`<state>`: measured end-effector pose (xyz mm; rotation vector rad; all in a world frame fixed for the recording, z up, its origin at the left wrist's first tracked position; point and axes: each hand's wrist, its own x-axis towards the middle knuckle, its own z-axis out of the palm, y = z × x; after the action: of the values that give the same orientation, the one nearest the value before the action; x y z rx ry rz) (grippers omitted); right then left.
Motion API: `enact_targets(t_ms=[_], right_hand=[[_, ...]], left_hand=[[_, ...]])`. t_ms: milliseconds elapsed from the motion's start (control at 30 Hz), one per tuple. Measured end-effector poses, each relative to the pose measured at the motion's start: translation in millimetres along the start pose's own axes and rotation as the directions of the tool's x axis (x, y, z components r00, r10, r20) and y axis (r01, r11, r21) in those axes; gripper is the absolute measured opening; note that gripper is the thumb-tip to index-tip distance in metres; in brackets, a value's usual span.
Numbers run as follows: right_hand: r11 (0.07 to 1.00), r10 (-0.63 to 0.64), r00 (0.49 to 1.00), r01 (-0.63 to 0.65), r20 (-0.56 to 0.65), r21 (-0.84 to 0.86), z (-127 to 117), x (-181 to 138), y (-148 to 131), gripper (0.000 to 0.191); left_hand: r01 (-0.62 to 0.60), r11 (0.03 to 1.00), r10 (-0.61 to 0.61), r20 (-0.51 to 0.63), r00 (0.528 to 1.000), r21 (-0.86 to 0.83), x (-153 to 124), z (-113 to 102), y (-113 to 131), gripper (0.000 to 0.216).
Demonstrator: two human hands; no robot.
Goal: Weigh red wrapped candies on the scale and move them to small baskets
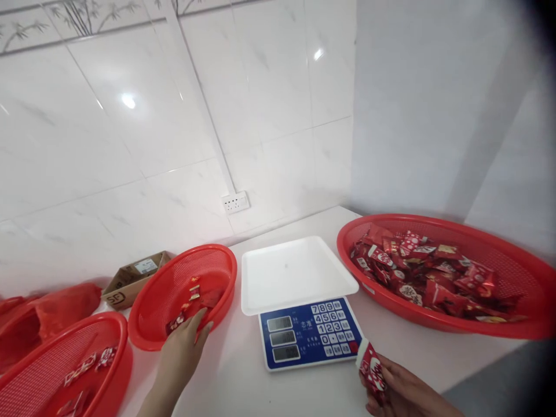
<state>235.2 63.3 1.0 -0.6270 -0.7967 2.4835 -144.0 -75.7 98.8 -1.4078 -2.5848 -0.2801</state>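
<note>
My right hand (399, 385) grips a small red snack packet (371, 370) with white print and a pale end, just off the front right corner of the scale. My left hand (185, 341) reaches over the near rim of a red plastic basket (182, 263), thumb apart from the fingers. A few small red wrapped packets (194, 291) lie in that basket; one dark red packet (175, 322) is close to my left fingers, which partly cover it. Between my hands stands a digital scale with a blue keypad (310, 333) and a bare white weighing tray (295, 275).
At right, a large red basket (434, 221) holds many red packets (434, 272). Another red basket (119, 353) at lower left holds several packets. A cardboard box (134, 278) and red plastic bags (67, 310) lie behind. The tiled wall carries a socket (236, 202).
</note>
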Motion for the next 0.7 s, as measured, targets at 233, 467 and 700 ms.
enact_targets(t_ms=[233,467,700], right_hand=[[0.897,-0.232,0.973,0.218,0.009,-0.385,54.8,23.6,-56.2,0.051],[0.08,-0.588,0.796,0.232,0.142,-0.97,81.1,73.5,-107.9,0.056],[-0.187,-0.569,0.822,-0.164,-0.03,-0.969,28.7,41.5,-172.8,0.017]], left_hand=[[-0.28,0.922,0.083,-0.571,0.816,-0.266,-6.7,12.2,41.1,0.033],[-0.359,0.83,0.05,-0.585,0.81,-0.426,-11.3,23.2,94.5,0.024],[-0.297,0.819,-0.034,-0.558,0.829,-0.491,-15.8,48.8,85.2,0.02]])
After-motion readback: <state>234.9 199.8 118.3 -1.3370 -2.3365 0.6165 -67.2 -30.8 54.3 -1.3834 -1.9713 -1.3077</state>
